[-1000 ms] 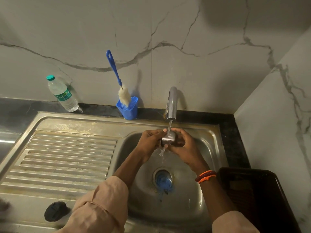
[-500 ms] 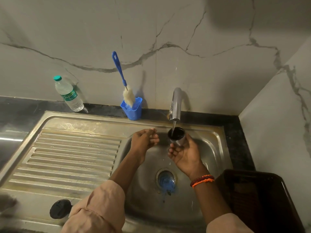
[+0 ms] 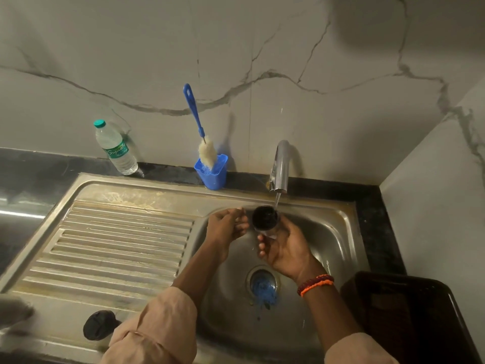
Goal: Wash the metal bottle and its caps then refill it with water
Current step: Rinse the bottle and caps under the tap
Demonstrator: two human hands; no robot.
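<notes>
Right grip [image 3: 284, 248] wraps cap [image 3: 265, 218] under tap [image 3: 280, 166], mouth up; left grip [image 3: 227, 227] beside tap, loose, empty. Cap: light, stiff, likely wet-slick; hold by sidewall.

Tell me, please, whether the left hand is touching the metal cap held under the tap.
Apart. The head view shows a narrow strip of sink between the left hand and the metal cap.

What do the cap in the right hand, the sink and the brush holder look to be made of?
Cap: seemingly shiny metal outside, dark inside, blurred, so unsure. Sink: brushed stainless steel, judging by grey sheen and pressed ribs. Brush holder: glossy blue plastic, evenly coloured with moulded edges.
</notes>
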